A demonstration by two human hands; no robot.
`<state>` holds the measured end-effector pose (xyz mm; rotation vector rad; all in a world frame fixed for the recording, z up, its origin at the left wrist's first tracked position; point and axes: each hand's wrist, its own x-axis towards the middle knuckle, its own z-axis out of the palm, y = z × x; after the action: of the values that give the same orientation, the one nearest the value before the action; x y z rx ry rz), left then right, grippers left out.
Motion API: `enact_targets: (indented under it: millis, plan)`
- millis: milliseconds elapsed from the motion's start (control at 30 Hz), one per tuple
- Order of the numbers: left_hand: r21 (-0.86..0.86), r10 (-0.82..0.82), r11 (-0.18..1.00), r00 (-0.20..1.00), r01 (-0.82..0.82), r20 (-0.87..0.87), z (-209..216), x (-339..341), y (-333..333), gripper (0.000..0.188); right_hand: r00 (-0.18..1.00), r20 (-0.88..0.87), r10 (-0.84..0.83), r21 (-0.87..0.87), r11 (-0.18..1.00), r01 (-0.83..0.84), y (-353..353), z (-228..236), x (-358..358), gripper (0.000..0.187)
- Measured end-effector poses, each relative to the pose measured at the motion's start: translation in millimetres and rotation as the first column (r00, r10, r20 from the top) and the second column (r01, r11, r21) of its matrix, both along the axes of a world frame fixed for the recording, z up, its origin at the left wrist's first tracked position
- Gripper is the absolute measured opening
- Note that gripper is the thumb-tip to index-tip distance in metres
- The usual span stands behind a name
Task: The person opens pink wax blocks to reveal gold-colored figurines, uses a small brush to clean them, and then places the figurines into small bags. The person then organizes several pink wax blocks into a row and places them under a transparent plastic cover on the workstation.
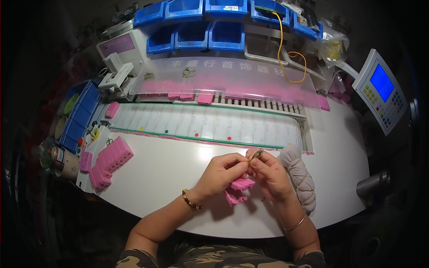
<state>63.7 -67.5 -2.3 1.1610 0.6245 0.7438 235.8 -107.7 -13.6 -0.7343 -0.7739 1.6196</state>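
Above the white table my two hands meet, fingers closed and fingertips pinched together. Between them is a small olive-green, ring-like piece [257,154], mostly at the fingertips of my right hand [271,176]. A pink rubber mold [239,190] hangs under my left hand [223,172], its two halves parted; the curled fingers of that hand seem to hold it, though the grip itself is hidden. Beside my right hand lies a pale grey cloth bundle [300,178] wound with cord.
Several pink molds [111,156] stand in a row at left, with a blue bin [80,120] behind. A white conveyor panel [205,125] spans the middle under a clear cover [223,76]. Blue bins [226,35] line the back. At right are a control panel [382,91] and a dark cylinder [373,183].
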Motion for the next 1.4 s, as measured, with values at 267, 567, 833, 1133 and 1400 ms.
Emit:
enact_targets:
  millis: [267,567,833,1133,1400]
  plan:
    - [0.050,0.006,0.999,1.000,-0.006,-0.001,-3,3,4,0.017,0.699,0.571,-0.431,0.453,0.875,0.169,0,10,9,0.012]
    - [0.149,0.078,0.987,0.994,-0.066,-0.078,5,-43,7,0.017,0.632,0.663,-0.401,0.514,0.858,0.006,2,21,-5,0.029]
    - [0.431,0.876,0.447,0.481,-0.784,-0.034,59,-232,69,0.015,0.400,0.833,-0.382,0.420,0.907,-0.009,-26,43,25,0.035]
    - [0.721,0.982,0.022,-0.121,-0.692,-0.146,143,-470,103,0.028,0.030,0.848,-0.529,0.519,0.840,0.158,-46,35,78,0.031]
    - [0.044,0.917,0.397,0.398,-0.917,0.022,114,-316,104,0.031,0.083,0.964,-0.251,0.241,0.964,0.113,-60,17,103,0.073]
